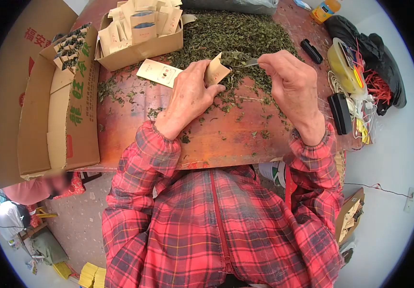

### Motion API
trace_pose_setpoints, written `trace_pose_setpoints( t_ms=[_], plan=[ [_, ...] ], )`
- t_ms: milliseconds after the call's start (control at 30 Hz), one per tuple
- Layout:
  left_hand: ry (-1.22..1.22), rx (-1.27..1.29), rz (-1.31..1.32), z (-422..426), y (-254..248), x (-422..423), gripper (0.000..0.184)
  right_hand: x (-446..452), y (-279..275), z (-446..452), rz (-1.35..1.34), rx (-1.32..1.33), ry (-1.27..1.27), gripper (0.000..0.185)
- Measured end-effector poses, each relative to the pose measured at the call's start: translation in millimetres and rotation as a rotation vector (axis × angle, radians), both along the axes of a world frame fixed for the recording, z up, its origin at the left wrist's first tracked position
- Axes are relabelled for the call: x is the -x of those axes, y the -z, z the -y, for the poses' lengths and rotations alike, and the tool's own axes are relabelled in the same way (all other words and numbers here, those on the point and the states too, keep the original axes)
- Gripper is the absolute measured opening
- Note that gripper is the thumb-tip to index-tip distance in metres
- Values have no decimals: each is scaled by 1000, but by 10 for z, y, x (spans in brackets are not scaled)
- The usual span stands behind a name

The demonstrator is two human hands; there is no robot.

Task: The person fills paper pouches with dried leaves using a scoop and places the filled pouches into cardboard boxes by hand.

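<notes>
My left hand is closed around a small tan paper packet, whose open end faces right. My right hand pinches a thin metal utensil, its tip near the packet's mouth. Behind both hands a large heap of dried green leaves covers the back of the red table. Another paper packet lies flat just left of my left hand, partly hidden by it.
A cardboard box of paper packets stands at the back left, beside a taller carton. On the right are black cases, a yellow container and an orange bottle. A person is partly visible at lower left.
</notes>
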State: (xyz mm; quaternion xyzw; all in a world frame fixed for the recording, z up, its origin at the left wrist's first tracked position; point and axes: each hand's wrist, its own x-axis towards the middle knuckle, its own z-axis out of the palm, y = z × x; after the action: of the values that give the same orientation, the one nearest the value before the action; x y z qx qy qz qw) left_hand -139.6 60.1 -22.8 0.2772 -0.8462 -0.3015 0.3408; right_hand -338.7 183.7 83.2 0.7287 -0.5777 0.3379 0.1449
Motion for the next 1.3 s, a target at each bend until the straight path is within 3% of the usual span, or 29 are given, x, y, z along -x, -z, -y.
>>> trace_pose_setpoints(
  t_ms=[500, 800, 1100, 1200, 1300],
  plan=[
    [7, 3, 15, -15, 7, 2, 64, -89, -275, 156, -459, -74, -27, 9],
    [14, 13, -12, -16, 28, 5, 64, -207, -347, 179, -620, -38, -51, 10],
    [-9, -3, -12, -3, 14, -1, 61, -159, -395, 106, -516, -27, 14, 19],
    [-51, -52, 10, 21, -40, -14, 57, -71, -270, -6, -439, -17, 114, 8],
    [-98, -46, 31, 34, -98, -31, 52, 23, -16, -165, -272, -180, 155, 16]
  ],
)
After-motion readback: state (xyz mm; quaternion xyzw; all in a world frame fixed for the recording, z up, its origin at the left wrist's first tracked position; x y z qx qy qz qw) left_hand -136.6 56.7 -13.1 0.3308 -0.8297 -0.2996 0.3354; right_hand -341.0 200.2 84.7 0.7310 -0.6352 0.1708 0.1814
